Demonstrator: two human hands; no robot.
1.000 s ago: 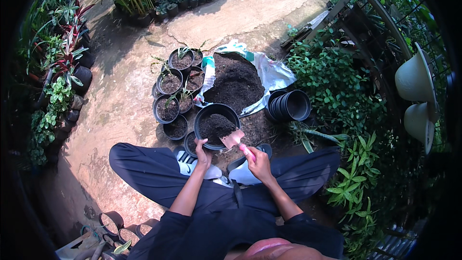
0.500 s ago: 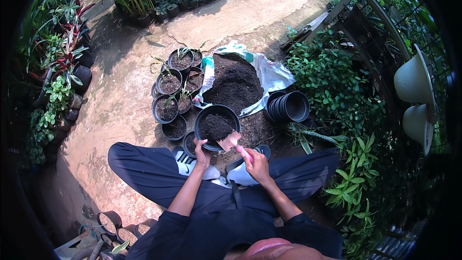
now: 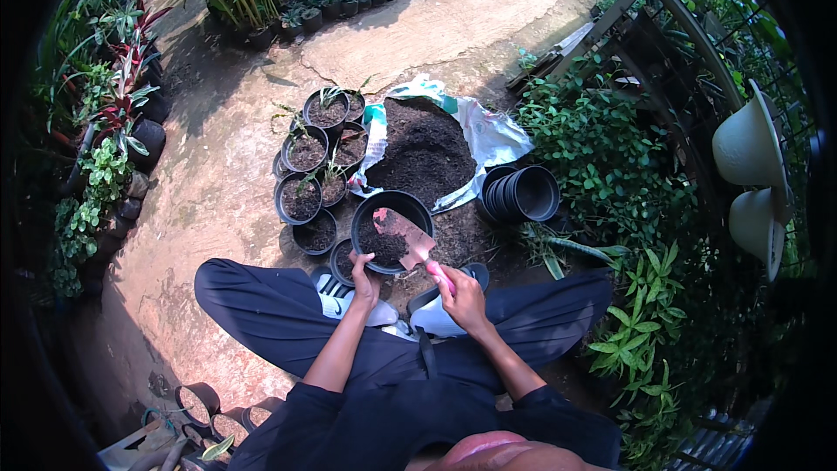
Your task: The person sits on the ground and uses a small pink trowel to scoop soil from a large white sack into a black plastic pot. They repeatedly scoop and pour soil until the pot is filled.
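My right hand [image 3: 462,296] is wrapped round the pink handle of a garden trowel [image 3: 407,238]. The trowel's blade, with dark soil clinging to it, lies inside a large black plant pot [image 3: 357,231] in front of my feet. Soil [image 3: 373,242] partly fills this pot. At its near left side my left hand [image 3: 365,281] grips the rim, thumb over the edge. Just beyond the pot, an opened white sack [image 3: 497,138] holds a heap of dark potting soil [image 3: 425,144].
Several black pots with soil and small plants [image 3: 303,150] cluster left of the sack. Nested black pots [image 3: 534,194] lie to its right, beside leafy bushes [image 3: 575,135]. My crossed legs [image 3: 261,301] border the near side. Two pale hats [image 3: 748,148] hang at far right.
The trowel blade has moved up and left, deeper into the pot, and more of its face now shows. My left hand keeps its place on the rim.
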